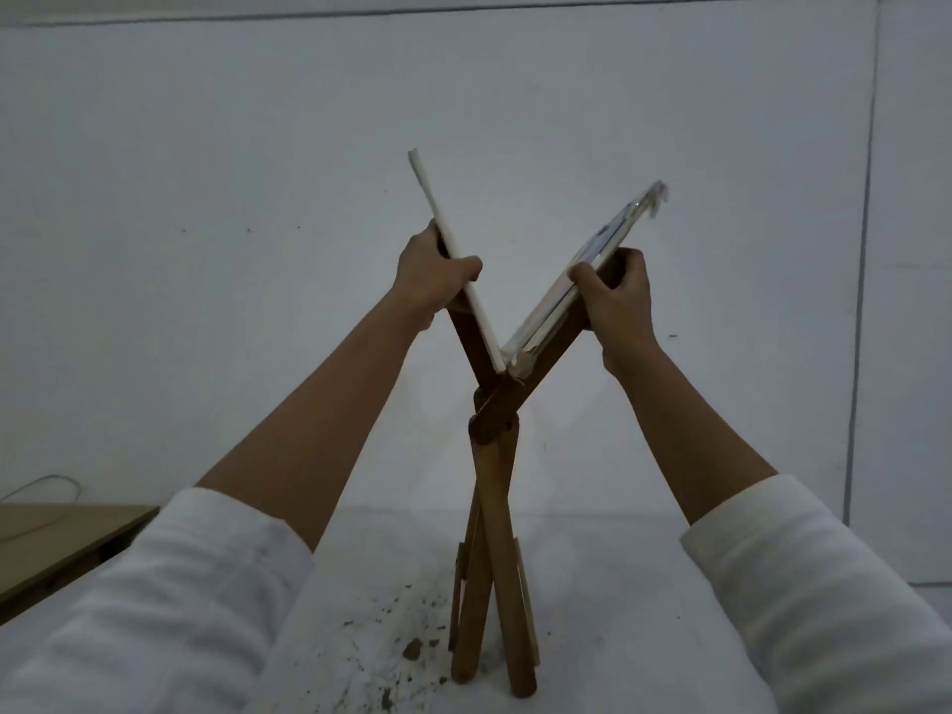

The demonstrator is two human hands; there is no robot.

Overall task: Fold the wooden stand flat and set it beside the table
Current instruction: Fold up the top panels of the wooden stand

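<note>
The wooden stand [492,507] is upright in the middle of the view, its crossed brown legs resting on the pale floor. Its two upper arms spread in a V from a pivot, each backed by a pale board. My left hand [430,278] grips the left arm and its white board near the top. My right hand [615,296] holds the right arm, thumb over a shiny wrapped board. Both arms are stretched forward in white sleeves.
A brown table [56,538] corner juts in at the lower left with a thin cable above it. A grey-white wall fills the background. Dark specks of dirt lie on the floor [381,641] beside the stand's feet.
</note>
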